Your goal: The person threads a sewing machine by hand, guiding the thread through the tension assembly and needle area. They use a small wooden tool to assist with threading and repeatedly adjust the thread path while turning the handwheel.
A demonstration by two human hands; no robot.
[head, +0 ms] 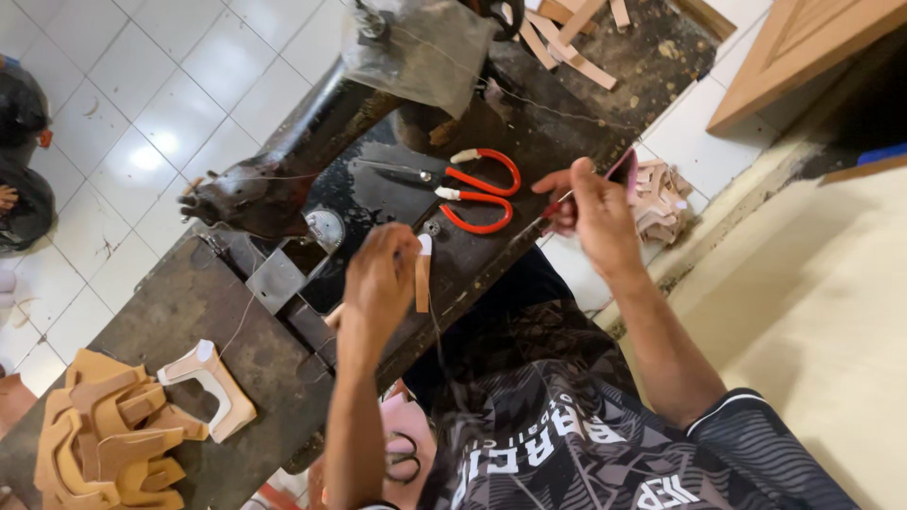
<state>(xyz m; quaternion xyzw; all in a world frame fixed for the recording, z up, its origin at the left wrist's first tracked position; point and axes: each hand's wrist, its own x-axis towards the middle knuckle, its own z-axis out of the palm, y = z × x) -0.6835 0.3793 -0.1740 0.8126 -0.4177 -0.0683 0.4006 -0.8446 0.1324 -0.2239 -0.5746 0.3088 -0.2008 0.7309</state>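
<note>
Leather workshop, sewing machine (283,189), orange-handled scissors (477,189), stacked tan cut pieces (104,434)

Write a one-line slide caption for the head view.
At a sewing machine, left hand holds a tan strip, right hand a small tool, beside orange-handled scissors.

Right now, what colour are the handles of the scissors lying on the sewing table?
Bright orange-red, with pale wrapping where they meet the blades. The scissors show clearly in the head view.
</note>
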